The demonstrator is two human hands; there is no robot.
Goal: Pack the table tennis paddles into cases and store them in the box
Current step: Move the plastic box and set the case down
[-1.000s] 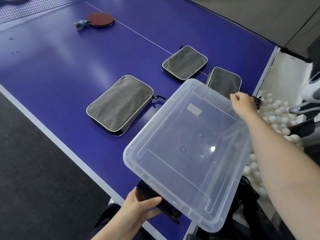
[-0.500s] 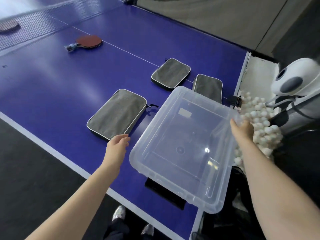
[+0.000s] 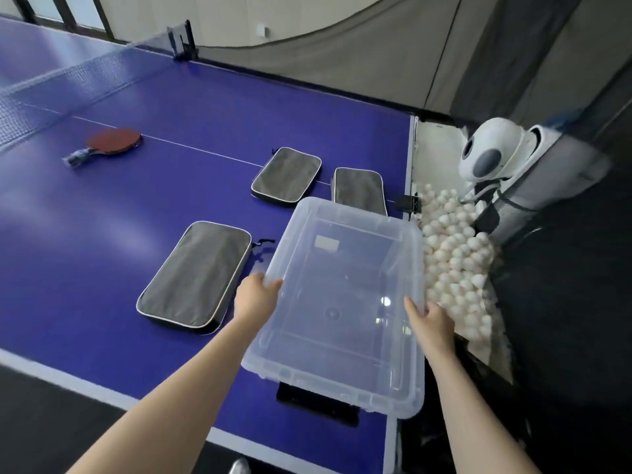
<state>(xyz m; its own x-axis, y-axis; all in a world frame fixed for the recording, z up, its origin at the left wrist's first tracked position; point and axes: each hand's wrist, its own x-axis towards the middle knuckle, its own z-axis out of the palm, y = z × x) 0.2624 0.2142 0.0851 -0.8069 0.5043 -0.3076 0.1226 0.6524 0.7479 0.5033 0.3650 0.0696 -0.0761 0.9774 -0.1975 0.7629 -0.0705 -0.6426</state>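
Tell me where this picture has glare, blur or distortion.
Head view: bright glare spots on the clear box floor; sheen across the blue table; the red paddle and white ball machine look smeared; the wide lens bends the table's edges.

Blue table with net, heap of white balls beside a white rounded machine

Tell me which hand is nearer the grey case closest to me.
Left. The left hand grips the clear box by its left rim, just beside the grey case; the right hand holds the opposite rim, the box's width away.
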